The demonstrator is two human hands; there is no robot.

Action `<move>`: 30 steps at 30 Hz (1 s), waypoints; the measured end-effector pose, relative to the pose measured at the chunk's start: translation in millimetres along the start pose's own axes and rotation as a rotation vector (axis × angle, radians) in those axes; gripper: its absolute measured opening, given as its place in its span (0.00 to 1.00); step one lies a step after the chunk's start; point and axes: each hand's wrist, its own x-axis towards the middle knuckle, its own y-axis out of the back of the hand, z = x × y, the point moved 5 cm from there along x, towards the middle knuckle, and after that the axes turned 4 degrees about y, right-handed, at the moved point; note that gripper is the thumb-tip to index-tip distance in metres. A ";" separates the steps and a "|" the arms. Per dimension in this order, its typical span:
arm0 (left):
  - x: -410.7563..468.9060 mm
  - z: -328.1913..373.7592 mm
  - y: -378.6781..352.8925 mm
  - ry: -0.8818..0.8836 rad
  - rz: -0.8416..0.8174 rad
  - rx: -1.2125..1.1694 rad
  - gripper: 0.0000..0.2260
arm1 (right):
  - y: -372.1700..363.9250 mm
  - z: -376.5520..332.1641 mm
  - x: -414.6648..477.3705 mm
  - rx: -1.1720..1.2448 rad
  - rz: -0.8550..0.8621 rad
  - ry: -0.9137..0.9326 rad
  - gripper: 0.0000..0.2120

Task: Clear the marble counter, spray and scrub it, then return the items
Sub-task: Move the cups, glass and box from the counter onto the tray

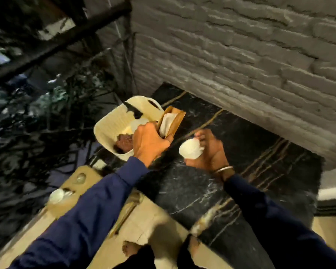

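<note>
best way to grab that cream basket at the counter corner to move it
Take the cream basket by the cut-out handle in its far rim, around, coming down from above. That slot is the only open hold: the left hand with the wooden napkin holder crowds the near rim. The right hand is full with a white cloth, so free a grip first.

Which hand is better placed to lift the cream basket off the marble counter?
Probably the left hand: it is right at the cream basket, though it holds a brown napkin holder. The right hand is farther away, gripping a white cup.
</note>
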 end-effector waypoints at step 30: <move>-163.4 -564.4 -50.2 1.368 0.117 -0.351 0.11 | -589.3 -152.9 -19.8 -0.451 -0.877 0.307 0.43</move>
